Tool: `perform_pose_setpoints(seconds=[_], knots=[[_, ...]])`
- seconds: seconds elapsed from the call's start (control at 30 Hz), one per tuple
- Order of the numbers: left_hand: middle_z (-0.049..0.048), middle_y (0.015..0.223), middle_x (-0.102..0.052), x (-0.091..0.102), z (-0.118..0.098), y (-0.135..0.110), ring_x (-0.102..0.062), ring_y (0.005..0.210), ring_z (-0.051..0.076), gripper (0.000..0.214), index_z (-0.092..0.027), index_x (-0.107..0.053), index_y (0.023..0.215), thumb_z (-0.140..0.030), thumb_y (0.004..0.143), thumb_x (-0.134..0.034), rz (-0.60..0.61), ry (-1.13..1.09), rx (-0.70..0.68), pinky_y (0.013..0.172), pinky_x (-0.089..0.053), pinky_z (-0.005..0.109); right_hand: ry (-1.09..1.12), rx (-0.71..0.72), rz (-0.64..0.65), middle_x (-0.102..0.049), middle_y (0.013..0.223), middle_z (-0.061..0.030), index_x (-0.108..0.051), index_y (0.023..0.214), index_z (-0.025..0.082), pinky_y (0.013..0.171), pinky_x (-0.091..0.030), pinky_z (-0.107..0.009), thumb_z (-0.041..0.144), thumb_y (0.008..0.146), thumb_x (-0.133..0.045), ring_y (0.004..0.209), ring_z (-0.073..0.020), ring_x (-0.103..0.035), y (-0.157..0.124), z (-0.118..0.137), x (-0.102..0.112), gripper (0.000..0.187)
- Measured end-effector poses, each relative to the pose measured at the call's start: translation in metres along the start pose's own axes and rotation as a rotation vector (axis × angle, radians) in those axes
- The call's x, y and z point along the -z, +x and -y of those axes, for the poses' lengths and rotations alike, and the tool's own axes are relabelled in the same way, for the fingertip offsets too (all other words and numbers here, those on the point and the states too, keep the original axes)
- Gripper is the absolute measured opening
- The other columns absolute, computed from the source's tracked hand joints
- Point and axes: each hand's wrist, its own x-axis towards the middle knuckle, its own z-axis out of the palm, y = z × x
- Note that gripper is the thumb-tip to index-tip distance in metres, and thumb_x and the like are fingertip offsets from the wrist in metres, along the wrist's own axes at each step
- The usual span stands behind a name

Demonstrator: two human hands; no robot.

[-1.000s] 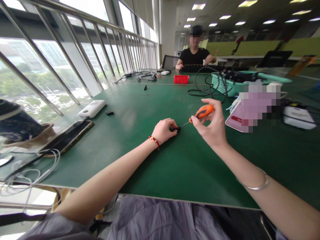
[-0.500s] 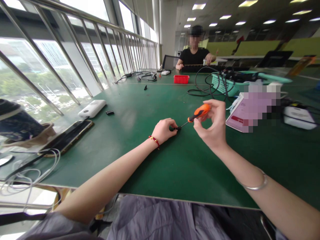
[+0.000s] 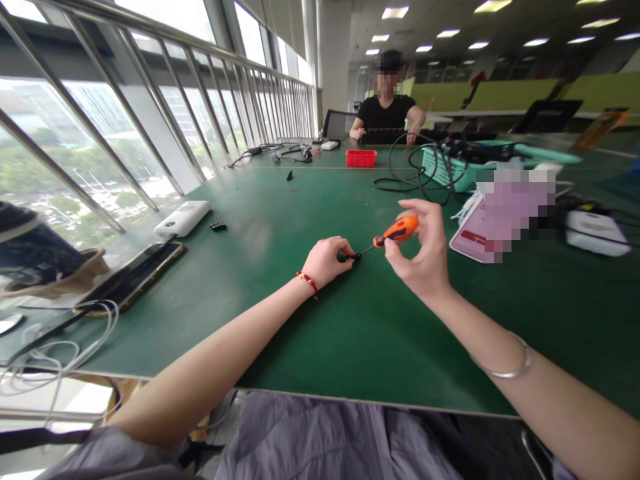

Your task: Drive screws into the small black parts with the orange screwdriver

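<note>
My left hand (image 3: 327,259) rests on the green table, its thumb and fingers pinching a small black part (image 3: 354,257) against the top. What kind of part it is, I cannot make out. In my right hand (image 3: 425,250) is a screwdriver (image 3: 401,229) with an orange and black handle, tilted so its thin shaft runs down to the left. The tip meets the black part just beyond my left fingertips. My right thumb and fingers are closed round the handle.
On the left lie a phone (image 3: 133,277), a white power bank (image 3: 183,219), a small black piece (image 3: 218,227) and white cables (image 3: 75,353). Farther off are a red tray (image 3: 361,159) and a teal basket (image 3: 445,170) with cables. A pink phone-like item (image 3: 485,233) stands right. Another person (image 3: 387,113) sits opposite.
Both hands hold nearly the same place, with the screwdriver tip still at the black part. The right-hand fingers have shifted slightly on the handle. The person opposite has lowered one hand.
</note>
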Motion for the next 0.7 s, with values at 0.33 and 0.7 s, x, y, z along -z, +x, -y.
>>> perform_pose_setpoints(seconds=[0.33, 0.7], knots=[[0.0005, 0.079, -0.067, 0.0005, -0.0006, 0.0001, -0.062, 0.076, 0.015, 0.005, -0.017, -0.065, 0.072, -0.014, 0.068, -0.063, 0.003, 0.008, 0.004, 0.074, -0.048, 0.027, -0.011, -0.159, 0.017, -0.049, 0.052, 0.0061, -0.055, 0.079, 0.020, 0.052, -0.039, -0.023, 0.034, 0.076, -0.060, 0.046, -0.0094, -0.050, 0.0000, 0.0041, 0.0003, 0.015], [0.0004, 0.080, -0.066, 0.0001, -0.0009, 0.0003, -0.062, 0.077, 0.015, 0.006, -0.017, -0.065, 0.073, -0.014, 0.069, -0.063, 0.001, 0.012, 0.002, 0.076, -0.049, 0.027, -0.051, -0.107, 0.024, -0.038, 0.049, 0.0095, -0.054, 0.091, 0.020, 0.050, -0.037, -0.025, 0.034, 0.071, -0.064, 0.043, -0.0085, -0.039, -0.0015, 0.0061, -0.0011, 0.027]])
